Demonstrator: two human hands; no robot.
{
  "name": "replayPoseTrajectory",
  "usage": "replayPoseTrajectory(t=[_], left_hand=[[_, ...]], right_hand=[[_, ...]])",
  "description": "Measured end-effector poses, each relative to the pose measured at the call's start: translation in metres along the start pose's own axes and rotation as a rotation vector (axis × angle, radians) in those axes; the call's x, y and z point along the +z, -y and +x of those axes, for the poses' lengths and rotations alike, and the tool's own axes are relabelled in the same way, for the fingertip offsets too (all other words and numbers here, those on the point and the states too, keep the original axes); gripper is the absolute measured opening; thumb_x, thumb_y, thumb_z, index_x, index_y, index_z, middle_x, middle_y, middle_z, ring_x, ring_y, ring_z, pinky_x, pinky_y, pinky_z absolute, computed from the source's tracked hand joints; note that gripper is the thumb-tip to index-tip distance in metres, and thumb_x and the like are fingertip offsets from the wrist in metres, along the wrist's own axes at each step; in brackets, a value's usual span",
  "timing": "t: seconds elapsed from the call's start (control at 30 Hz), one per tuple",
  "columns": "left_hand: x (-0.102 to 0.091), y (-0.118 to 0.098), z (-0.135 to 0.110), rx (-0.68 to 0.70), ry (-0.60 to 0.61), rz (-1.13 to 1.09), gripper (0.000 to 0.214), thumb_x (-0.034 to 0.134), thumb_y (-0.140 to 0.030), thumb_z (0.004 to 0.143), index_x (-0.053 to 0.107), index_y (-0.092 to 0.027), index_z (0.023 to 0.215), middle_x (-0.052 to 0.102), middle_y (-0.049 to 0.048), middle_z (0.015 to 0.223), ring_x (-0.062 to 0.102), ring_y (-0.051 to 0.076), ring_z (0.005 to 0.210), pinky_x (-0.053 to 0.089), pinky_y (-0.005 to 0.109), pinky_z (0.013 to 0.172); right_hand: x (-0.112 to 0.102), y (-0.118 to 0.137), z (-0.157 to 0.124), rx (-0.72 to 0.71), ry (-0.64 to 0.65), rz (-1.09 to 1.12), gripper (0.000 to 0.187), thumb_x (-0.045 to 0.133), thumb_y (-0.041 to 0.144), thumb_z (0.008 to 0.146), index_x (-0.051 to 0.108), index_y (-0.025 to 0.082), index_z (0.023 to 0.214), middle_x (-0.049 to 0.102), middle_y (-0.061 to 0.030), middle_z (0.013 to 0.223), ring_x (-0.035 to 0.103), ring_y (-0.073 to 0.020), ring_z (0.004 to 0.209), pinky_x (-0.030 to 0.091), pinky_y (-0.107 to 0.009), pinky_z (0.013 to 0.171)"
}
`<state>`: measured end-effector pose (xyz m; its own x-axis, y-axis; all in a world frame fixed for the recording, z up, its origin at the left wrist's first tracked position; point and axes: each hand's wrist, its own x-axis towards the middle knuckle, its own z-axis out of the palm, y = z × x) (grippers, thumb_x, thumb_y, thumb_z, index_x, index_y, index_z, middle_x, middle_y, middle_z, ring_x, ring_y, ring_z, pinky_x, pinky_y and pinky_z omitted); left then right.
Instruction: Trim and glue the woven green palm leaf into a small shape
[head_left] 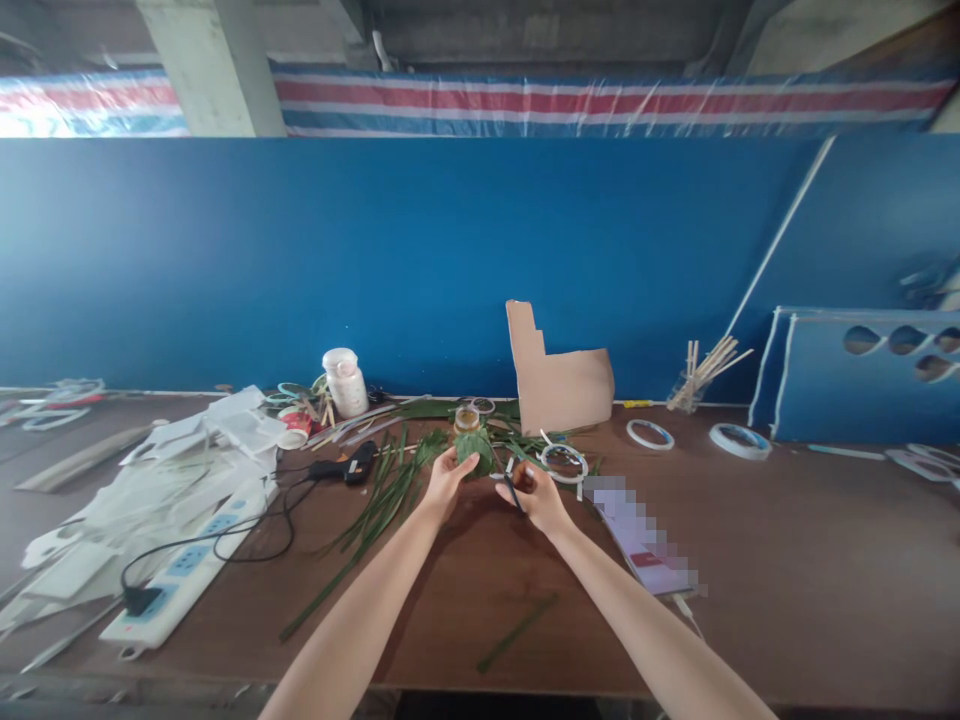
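My left hand (448,478) grips a bundle of green leaves (474,452), thumb across its front. Whether it is woven is too small to tell. Close by on the right, my right hand (538,497) is closed around a slim black tool (513,490), seemingly scissors, its pale metal part near the leaves. Behind the leaves stands a small clear jar (466,418) with something yellowish inside. Long green leaf strips (386,490) lie to the left of my left hand. Just past my right hand is a white tape roll (564,463).
A black glue gun (345,465) and a corded power strip (191,565) lie left, beside white scraps (180,470). Behind are a white bottle (346,383) and a cardboard cutout (562,375). Rightward are a phone (641,535), tape rolls (739,441) and wooden sticks (705,372).
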<state>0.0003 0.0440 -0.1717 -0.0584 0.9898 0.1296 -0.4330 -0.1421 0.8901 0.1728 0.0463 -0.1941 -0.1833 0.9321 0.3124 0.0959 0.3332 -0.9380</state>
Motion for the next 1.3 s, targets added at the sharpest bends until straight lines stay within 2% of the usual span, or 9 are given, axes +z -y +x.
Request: replayPoseTrajectory(t=[0.9,1.3], left_hand=[[0.006,-0.005,-0.006,0.015,0.011,0.093,0.033,0.078,-0.034,0.059,0.069,-0.013,0.083,0.072,0.0069,0.086,0.064,0.018,0.074,0.047,0.028,0.073],[0.007,-0.007,-0.008,-0.012,-0.025,0.039,0.033,0.080,-0.034,0.055,0.069,-0.013,0.077,0.070,0.0053,0.078,0.062,0.018,0.071,0.044,0.027,0.069]], right_hand=[[-0.005,0.007,0.001,-0.007,0.138,0.046,0.034,0.071,0.036,0.064,0.041,0.020,0.062,0.042,0.0053,0.058,0.039,-0.0090,0.053,0.032,-0.022,0.050],[-0.001,0.011,-0.003,0.028,0.154,0.132,0.035,0.070,0.037,0.065,0.040,0.020,0.061,0.040,0.0055,0.057,0.036,-0.0086,0.052,0.029,-0.023,0.051]])
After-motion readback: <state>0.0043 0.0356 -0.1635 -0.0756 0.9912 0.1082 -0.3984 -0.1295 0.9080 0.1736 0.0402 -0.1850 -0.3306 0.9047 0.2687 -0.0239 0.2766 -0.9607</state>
